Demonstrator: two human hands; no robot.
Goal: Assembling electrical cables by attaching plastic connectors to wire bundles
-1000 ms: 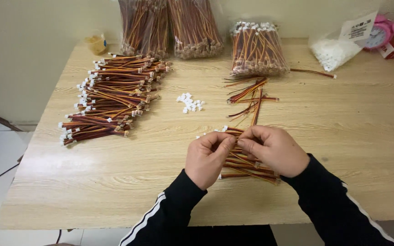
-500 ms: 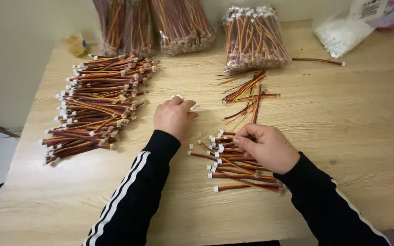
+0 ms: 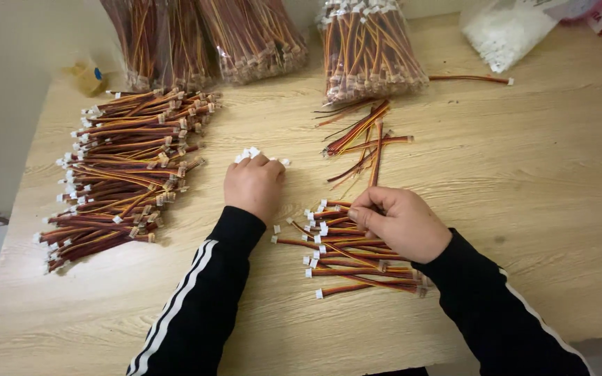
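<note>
- Wooden table (image 3: 538,209): light grain, carries everything; the work sits at the near centre.
- Bagged wire bundles (image 3: 203,38) along the far edge, a third bag (image 3: 371,49) to their right; a clear bag of white parts (image 3: 506,28) at the far right corner.
- Large pile of wire leads (image 3: 120,170) on the left: red, yellow and dark strands laid roughly parallel, white plugs on their ends. Well apart from both hands.
- Loose bare wires (image 3: 364,139) just beyond the right hand, fanned out, without white plugs at their near ends as far as I can tell.
- Small stack of leads (image 3: 357,261) under and in front of the right hand; white plugs on their left ends.
- Right hand (image 3: 402,223): lies on that stack, fingers curled, thumb and forefinger pinched near a lead's end. Whether it actually grips one wire, I cannot tell.
- Left hand (image 3: 252,184): palm down, fingers bent over the white connector housings (image 3: 252,153), fingertips touching them. Closing on a housing, not clearly holding one.
- Small yellow bottle (image 3: 90,76) at the far left edge, untouched.
- Judgement, step in hand: fetching a housing with the left while the right readies a wire end.
- Judgement, next move calls for: isolating one housing, turning its open side to the wire, and bringing both hands together precisely.
</note>
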